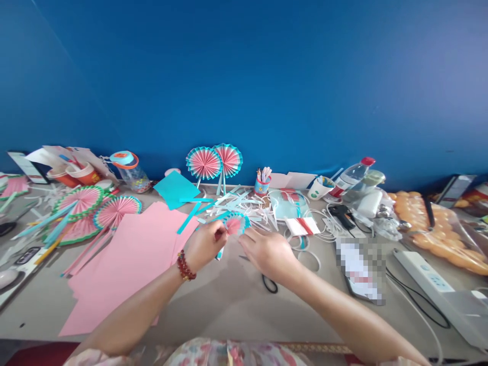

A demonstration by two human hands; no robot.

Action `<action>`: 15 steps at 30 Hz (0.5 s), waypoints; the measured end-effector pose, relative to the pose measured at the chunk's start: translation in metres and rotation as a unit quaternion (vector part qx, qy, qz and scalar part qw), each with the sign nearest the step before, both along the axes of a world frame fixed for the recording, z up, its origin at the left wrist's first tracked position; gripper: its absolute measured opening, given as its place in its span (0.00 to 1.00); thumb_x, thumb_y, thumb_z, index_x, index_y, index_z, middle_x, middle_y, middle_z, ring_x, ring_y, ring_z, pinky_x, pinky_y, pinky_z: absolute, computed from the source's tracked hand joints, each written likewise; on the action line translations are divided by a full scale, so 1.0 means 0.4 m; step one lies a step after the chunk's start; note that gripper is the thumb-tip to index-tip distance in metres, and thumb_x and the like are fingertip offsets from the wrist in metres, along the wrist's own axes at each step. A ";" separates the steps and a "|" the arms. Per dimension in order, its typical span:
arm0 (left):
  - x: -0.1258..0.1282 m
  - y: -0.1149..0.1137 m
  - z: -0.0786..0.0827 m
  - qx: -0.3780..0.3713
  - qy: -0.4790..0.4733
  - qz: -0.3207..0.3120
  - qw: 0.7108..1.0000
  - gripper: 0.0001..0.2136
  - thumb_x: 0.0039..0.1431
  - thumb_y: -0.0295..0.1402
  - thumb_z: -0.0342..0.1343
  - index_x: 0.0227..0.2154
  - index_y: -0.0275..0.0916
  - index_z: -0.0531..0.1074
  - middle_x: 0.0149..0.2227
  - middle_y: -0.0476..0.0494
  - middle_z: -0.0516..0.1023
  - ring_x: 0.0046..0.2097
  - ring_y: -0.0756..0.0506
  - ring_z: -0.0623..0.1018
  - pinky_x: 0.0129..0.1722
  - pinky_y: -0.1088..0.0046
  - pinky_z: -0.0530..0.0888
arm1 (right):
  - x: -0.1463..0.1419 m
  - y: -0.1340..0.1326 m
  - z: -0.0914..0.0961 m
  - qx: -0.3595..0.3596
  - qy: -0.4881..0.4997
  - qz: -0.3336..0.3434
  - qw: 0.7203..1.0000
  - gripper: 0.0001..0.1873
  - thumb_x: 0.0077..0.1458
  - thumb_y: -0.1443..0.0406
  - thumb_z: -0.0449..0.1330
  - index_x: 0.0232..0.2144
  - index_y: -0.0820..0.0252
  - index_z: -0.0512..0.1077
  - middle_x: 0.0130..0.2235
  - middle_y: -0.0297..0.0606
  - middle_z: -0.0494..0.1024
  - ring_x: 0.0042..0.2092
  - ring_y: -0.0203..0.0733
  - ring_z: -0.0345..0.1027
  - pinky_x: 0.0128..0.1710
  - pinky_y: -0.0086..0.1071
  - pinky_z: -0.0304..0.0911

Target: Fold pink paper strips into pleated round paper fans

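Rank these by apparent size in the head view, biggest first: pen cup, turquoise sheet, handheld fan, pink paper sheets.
1. Pink paper sheets
2. Turquoise sheet
3. Handheld fan and pen cup: too alike to rank; the fan is partly hidden.

Paper sheets (125, 264) left of held fan (237, 223); phone (358, 270) right.

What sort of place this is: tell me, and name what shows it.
Most likely a paper-craft worktable: pink paper sheets lie on it, beside scattered cut strips, and two pleated paper fans stand near the blue wall.
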State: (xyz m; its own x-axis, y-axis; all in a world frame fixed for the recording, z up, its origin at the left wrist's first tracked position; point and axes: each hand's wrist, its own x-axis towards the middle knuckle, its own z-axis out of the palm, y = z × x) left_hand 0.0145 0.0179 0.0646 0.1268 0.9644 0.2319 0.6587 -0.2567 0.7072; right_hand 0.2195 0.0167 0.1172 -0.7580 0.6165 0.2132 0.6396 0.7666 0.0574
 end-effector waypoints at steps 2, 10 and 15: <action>0.006 -0.012 0.013 0.007 0.107 -0.010 0.994 0.06 0.57 0.26 0.49 0.27 0.38 0.68 0.25 0.47 0.74 0.29 0.47 0.74 0.29 0.74 0.65 | -0.002 -0.002 0.019 0.003 -0.027 0.006 1.000 0.08 0.56 0.73 0.55 0.34 0.60 0.72 0.34 0.40 0.76 0.30 0.38 0.66 0.24 0.33 0.44; 0.024 -0.039 0.075 0.035 0.183 -0.278 0.942 0.08 0.58 0.26 0.49 0.27 0.39 0.70 0.29 0.46 0.76 0.32 0.46 0.75 0.34 0.72 0.66 | 0.008 0.115 0.048 -0.211 0.083 0.090 0.970 0.05 0.56 0.69 0.57 0.30 0.59 0.73 0.32 0.33 0.77 0.34 0.36 0.67 0.30 0.27 0.51; -0.008 -0.040 0.065 -0.032 -0.038 -0.264 0.963 0.07 0.60 0.32 0.52 0.30 0.39 0.73 0.31 0.46 0.79 0.33 0.48 0.75 0.36 0.74 0.70 | 0.032 0.183 -0.047 -0.497 0.253 0.083 0.826 0.07 0.52 0.62 0.62 0.29 0.61 0.74 0.29 0.32 0.75 0.30 0.34 0.64 0.30 0.26 0.56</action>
State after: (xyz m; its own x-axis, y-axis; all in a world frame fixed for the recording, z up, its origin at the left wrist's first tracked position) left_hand 0.0114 0.0020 0.0907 0.5885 0.7830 0.2012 0.3947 -0.4955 0.7737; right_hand 0.2325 0.0900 0.0985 -0.8180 0.5749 -0.0199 0.2705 0.3539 -0.8953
